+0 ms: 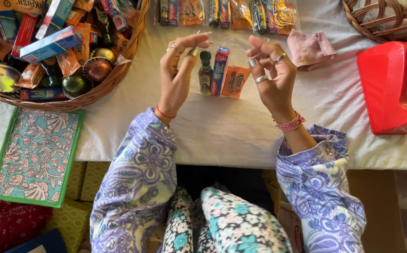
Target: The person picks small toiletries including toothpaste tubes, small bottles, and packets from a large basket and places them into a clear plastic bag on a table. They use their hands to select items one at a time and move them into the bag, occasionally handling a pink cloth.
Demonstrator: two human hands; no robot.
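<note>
**Two hands raised over a small row of items on a white desk**

The person sits at the desk [222,136], which is covered with a white cloth, both forearms in purple patterned sleeves reaching forward. The left hand [177,70] is lifted above the cloth, its thumb and forefinger pressed together in a pinching grip on something thin and clear, perhaps a strip of tape [204,33]; it is too slight to tell for sure. The right hand [271,70] is held up opposite, fingers loosely curled and parted, rings on two of them, holding nothing that I can make out.

Between the hands, lying on the cloth, are three things side by side: a small dark bottle [205,72] with a black cap, a narrow red and blue box [220,70] touching it, and an orange sachet [235,81] just beside the box.

To the left stands a wicker basket [98,93] filled with boxes, sachets and round tins. Below it lies a floral pouch [37,157] with a green border. Along the far edge sits a row of clear packets [227,13] holding similar items. A folded pink cloth [310,49] lies near the right hand, and a red tape dispenser [388,89] sits well to the right. Another wicker basket [383,21] shows at the top right corner
</note>
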